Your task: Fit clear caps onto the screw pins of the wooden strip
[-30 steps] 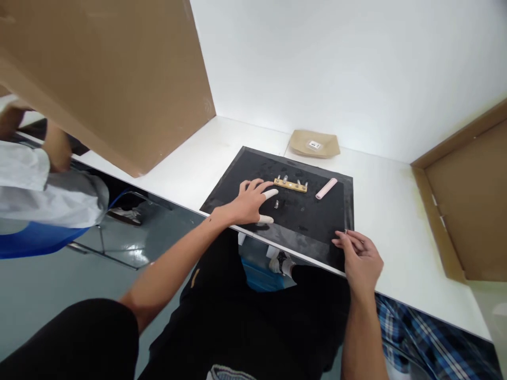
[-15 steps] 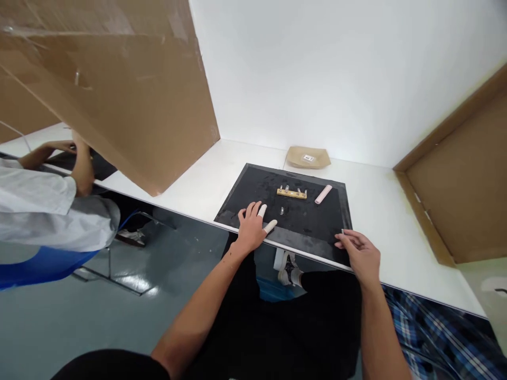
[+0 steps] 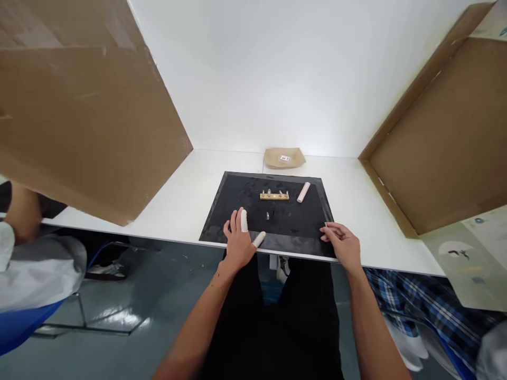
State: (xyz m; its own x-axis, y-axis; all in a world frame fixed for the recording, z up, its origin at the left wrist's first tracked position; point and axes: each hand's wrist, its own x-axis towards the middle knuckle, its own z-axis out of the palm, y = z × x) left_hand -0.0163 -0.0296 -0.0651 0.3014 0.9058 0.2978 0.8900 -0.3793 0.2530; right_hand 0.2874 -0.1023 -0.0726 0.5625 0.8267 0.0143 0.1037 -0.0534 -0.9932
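Note:
A black mat [image 3: 237, 192] lies on the white table [image 3: 190, 195]. On it sit a small brass bar [image 3: 274, 196] with upright metal studs, a pink cylinder [image 3: 303, 191] to its right, and a loose small metal piece [image 3: 268, 215] in front of the bar. My left hand [image 3: 239, 241] rests on the mat's near edge, fingers apart, with white finger cots on thumb and index finger. My right hand [image 3: 343, 244] lies at the mat's near right corner, fingers loosely curled, pinching something tiny that I cannot make out.
A brown paper tray [image 3: 284, 157] with a label sits behind the mat by the white wall. Cardboard panels stand at the left [image 3: 87, 121] and right [image 3: 439, 137]. Another person's white sleeve [image 3: 35, 269] is at the far left. Plaid fabric [image 3: 420, 301] shows under the table at right.
My left hand drew back from beside the brass bar to the mat's near edge. The view swung right and pulled back; my right hand stayed at the mat's corner.

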